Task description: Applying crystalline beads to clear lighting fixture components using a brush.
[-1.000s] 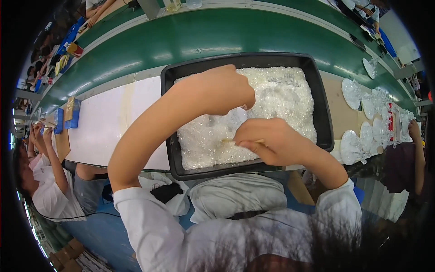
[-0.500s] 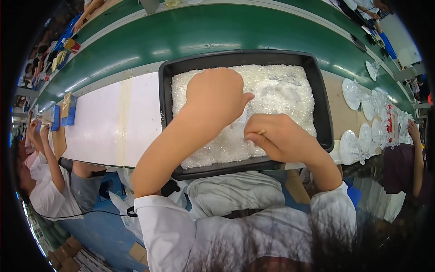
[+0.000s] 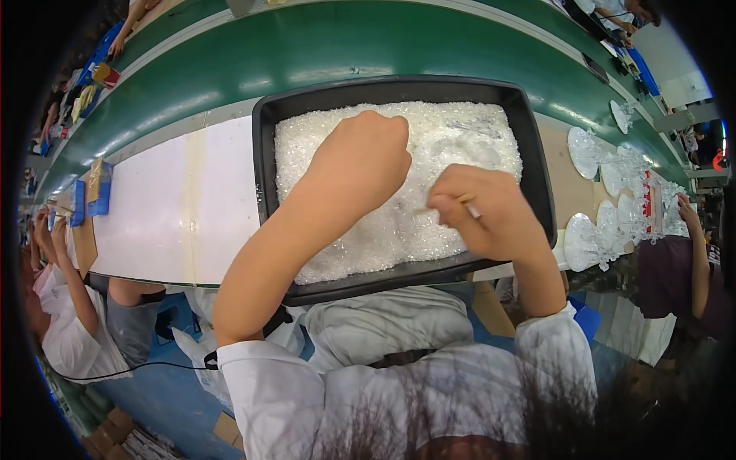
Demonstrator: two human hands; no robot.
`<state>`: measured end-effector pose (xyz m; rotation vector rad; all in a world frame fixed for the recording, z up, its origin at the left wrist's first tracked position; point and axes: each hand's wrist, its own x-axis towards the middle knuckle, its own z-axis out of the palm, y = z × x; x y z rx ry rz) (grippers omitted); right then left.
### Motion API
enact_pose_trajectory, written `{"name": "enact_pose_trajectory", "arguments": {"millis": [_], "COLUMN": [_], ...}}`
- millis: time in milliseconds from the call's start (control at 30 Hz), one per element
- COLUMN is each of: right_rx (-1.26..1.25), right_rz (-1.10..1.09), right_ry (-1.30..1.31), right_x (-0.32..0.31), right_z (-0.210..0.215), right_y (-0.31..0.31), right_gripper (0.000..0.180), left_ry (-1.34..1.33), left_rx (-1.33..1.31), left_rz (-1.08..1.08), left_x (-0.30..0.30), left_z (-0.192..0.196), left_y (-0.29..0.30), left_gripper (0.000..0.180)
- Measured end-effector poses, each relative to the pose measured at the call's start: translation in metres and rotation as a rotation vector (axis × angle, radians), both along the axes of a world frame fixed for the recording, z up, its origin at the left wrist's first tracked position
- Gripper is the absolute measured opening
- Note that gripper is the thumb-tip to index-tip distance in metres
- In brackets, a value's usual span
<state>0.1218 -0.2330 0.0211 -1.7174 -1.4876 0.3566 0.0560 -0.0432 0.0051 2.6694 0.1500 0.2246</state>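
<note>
A black rectangular tray (image 3: 546, 195) in front of me is filled with clear, glittering granules (image 3: 345, 257). Over their middle, my left hand (image 3: 369, 159) is closed, its back turned up; its fingertips, and anything in them, are hidden. Just to the right, my right hand (image 3: 494, 215) pinches a thin wooden stick (image 3: 464, 198) between thumb and fingers. The stick's tip points left toward my left hand and is blurred over the granules. A gap separates the two hands. Shallow hollows mark the granules at the far right of the tray.
Clear, round-based ornaments (image 3: 584, 238) stand in rows right of the tray. A white board (image 3: 146, 207) covers the table on the left, with blue boxes (image 3: 98, 195) at its end. Behind runs a green conveyor belt (image 3: 322, 46). Other people sit at both sides.
My right hand has lifted and drawn away from my left hand with the stick. The left thumb, visible before, is now tucked out of sight. The whole view has shifted slightly.
</note>
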Motion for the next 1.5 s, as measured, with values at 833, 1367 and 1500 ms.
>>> {"name": "enact_pose_trajectory", "arguments": {"millis": [833, 1367, 1500], "right_rx": [0.009, 0.036, 0.066], "right_rz": [0.222, 0.169, 0.338], "right_ry": [0.127, -0.1, -0.021], "right_x": [0.001, -0.002, -0.003], "right_z": [-0.006, -0.017, -0.02], "right_y": [0.001, 0.006, 0.006], "right_gripper": [0.004, 0.007, 0.005], "left_ry": [0.145, 0.257, 0.317], "left_rx": [0.17, 0.308, 0.264], "left_rz": [-0.374, -0.398, -0.386], "left_x": [-0.017, -0.005, -0.004], "left_z": [0.015, 0.022, 0.035], "left_y": [0.01, 0.017, 0.015], "left_gripper": [0.042, 0.035, 0.035]}}
